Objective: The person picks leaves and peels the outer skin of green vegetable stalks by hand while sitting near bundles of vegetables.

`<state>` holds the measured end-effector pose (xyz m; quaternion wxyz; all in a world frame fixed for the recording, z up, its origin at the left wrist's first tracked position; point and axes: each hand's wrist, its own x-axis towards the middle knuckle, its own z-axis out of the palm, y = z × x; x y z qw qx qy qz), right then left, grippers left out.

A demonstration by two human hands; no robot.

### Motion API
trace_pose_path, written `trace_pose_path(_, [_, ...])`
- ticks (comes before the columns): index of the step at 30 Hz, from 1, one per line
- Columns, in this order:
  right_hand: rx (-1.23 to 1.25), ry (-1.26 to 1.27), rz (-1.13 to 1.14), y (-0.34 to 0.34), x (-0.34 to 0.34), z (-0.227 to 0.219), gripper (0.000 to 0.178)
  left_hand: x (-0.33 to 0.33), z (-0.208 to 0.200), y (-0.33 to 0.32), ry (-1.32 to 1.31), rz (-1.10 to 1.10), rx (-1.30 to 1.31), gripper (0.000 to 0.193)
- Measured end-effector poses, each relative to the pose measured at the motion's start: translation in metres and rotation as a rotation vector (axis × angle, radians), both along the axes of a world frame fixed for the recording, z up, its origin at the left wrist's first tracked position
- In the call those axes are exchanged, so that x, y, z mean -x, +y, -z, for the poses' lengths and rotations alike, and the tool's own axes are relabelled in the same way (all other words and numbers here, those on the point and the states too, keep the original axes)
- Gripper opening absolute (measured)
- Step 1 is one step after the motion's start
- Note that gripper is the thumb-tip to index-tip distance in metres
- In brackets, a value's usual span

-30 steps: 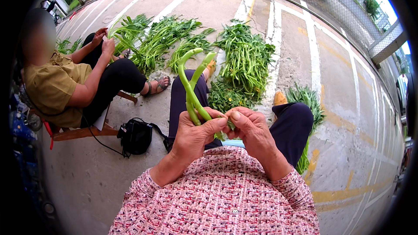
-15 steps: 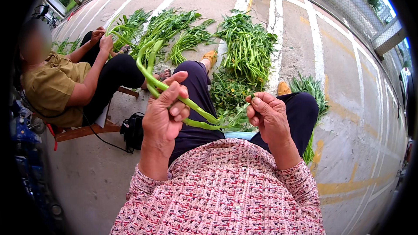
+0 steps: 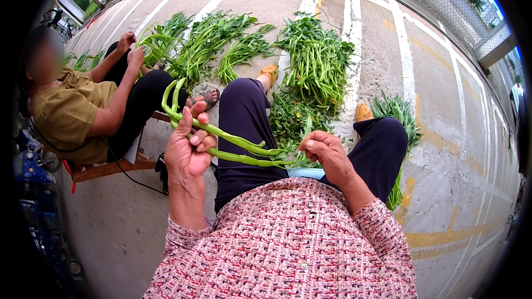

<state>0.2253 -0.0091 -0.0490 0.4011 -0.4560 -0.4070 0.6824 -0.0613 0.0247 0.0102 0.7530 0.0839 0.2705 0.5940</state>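
Observation:
My left hand (image 3: 189, 147) is closed around long green leafy-vegetable stalks (image 3: 246, 159), bent into a loop above the fingers. Their thin ends point right, toward my right hand (image 3: 328, 158). That hand is closed in a pinch beside those ends, above my lap. A narrow leaf (image 3: 307, 126) shows just past its fingertips, but I cannot tell whether they grip it. Between my legs lies a heap of loose leaves (image 3: 293, 112), with a large pile of leafy stalks (image 3: 316, 61) beyond it.
At the left a co-worker (image 3: 77, 99) sits handling similar greens. More bunches (image 3: 208, 41) lie on the concrete ahead, and another (image 3: 394, 113) lies beyond my right knee. A wooden stool (image 3: 111, 173) stands at the left. A wire fence (image 3: 443, 16) runs along the far right.
My left hand has moved slightly left and down with the stalks. My right hand has lowered and shifted left, nearer the stalk ends, its palm turning downward.

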Motion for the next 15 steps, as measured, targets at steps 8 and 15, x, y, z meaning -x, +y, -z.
trace_pose_path(8, [-0.414,-0.195,-0.369,0.030,0.048,0.000,0.024,-0.007,-0.003,-0.002,-0.003,0.057,-0.034,0.028])
trace_pose_path(15, [-0.769,-0.526,-0.285,0.030,0.047,-0.001,0.014,-0.009,-0.002,-0.004,0.055,0.030,-0.048,0.027])
